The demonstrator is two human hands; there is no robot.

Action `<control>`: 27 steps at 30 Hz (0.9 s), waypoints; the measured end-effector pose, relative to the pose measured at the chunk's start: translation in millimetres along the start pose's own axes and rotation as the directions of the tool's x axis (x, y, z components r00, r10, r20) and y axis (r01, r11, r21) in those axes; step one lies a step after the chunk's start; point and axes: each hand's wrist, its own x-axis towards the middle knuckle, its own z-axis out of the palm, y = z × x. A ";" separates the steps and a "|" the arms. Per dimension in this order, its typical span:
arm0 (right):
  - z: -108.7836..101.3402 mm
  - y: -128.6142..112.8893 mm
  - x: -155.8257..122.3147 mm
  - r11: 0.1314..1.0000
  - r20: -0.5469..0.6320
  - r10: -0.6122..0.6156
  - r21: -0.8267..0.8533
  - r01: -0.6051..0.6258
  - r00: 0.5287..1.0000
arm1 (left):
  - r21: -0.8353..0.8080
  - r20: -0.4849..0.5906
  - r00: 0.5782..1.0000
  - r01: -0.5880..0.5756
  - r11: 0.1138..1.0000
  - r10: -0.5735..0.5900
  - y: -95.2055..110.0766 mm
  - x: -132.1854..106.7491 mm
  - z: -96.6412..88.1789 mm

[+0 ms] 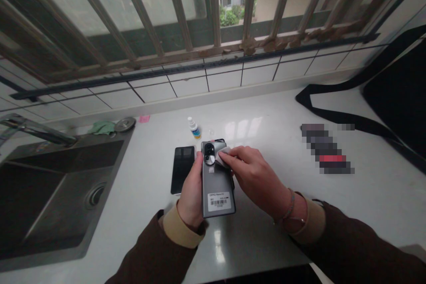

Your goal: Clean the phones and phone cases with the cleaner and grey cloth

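Observation:
My left hand [191, 194] grips a grey smartphone [218, 182] by its left side, back facing up, above the white counter. The phone's back carries an oval camera block and a white barcode label near the bottom. Pinched in my right hand [258, 175] is a small pale grey cloth [222, 157], which touches the phone's back beside the camera block. Behind the held phone lies another dark flat object, mostly hidden. Left of it, a second phone [183, 168] lies on the counter with its black screen up. A small spray bottle [194, 128] stands just beyond both.
On the left is a dark sink [49, 204] with a chrome faucet [40, 131]. A green cloth [101, 128], a metal strainer lid [125, 124] and a pink slip [144, 118] lie behind it. A black bag [397, 97] with a strap sits at the right. Window bars rise behind.

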 end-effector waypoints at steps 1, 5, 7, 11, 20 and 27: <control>0.9 1.3 -0.3 1.000 -0.011 0.020 0.001 -0.020 1.000 | 0.025 0.000 1.000 0.010 1.000 -0.010 -0.8 0.1 -0.8; -0.6 -0.1 -0.1 0.999 -0.044 0.042 0.031 -0.041 0.998 | 0.035 0.025 1.000 0.010 0.999 -0.011 -4.4 0.1 -2.2; -4.0 -3.4 0.5 0.998 -0.074 0.024 0.053 -0.020 0.997 | 0.015 0.062 0.998 0.013 1.000 -0.014 -6.3 -1.1 -0.7; -10.8 -9.6 1.9 0.977 -0.052 -0.191 0.091 0.195 0.980 | 0.005 0.098 0.993 0.072 0.997 -0.072 -8.9 -4.4 1.7; -7.5 -1.8 2.5 0.998 -0.068 -0.066 0.017 0.067 0.996 | 0.070 0.069 0.991 0.108 0.992 -0.113 -10.0 -2.3 -3.8; -10.0 -5.4 1.3 0.994 -0.048 -0.109 -0.018 0.108 0.993 | 0.054 0.075 0.996 0.053 0.997 -0.057 -7.9 -4.0 2.8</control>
